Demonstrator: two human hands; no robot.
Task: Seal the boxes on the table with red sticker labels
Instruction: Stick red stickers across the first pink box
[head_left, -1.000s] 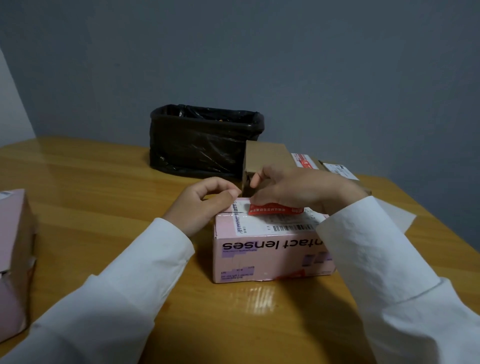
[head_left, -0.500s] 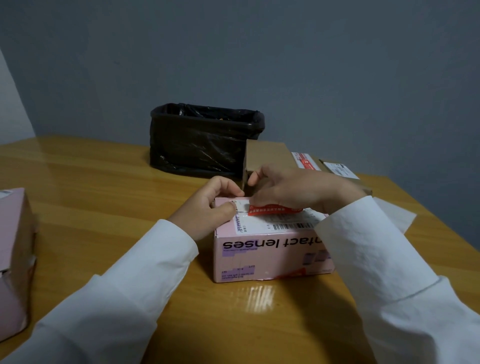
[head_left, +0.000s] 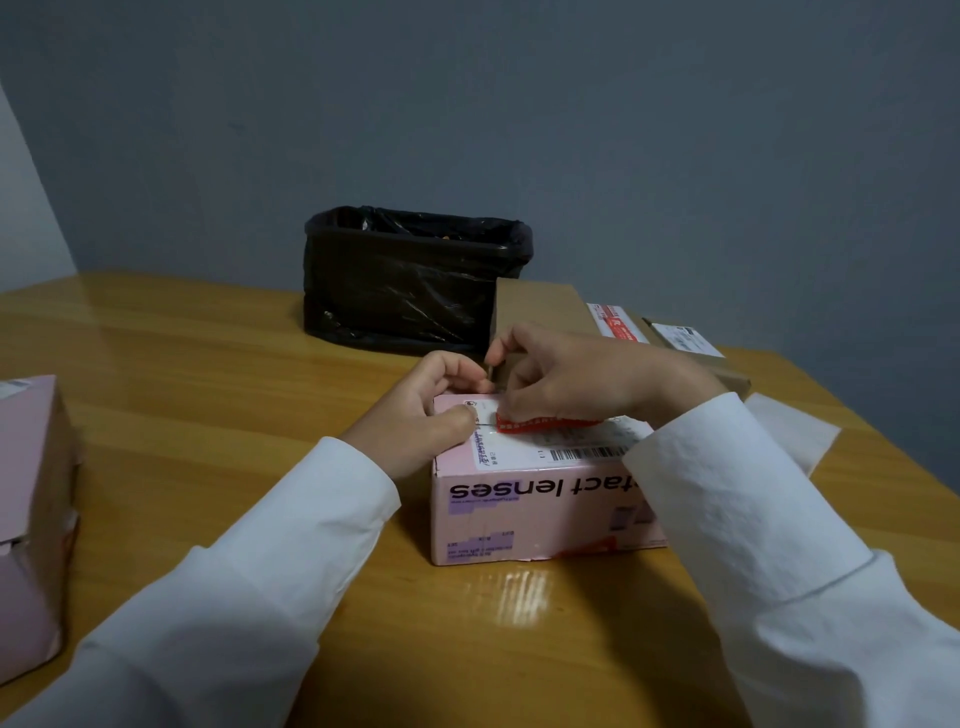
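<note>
Red is the sticker label under the fingertips of the right hand, which are curled down and pinch its left end against the top of the pink box. The label lies along the seam on that top, its right part hidden by the wrist. The left hand sits at the box's left end, fingers curled over the far top edge and thumb pressed on the top just left of the label, gripping the box. White sleeves cover both arms. The pink box stands on a wooden table, with "lenses" printed upside down on its near side. Behind it stands a brown cardboard box, left of that a black bin. Well to the left of the pink box, at the table's edge, is a second pink box.
</note>
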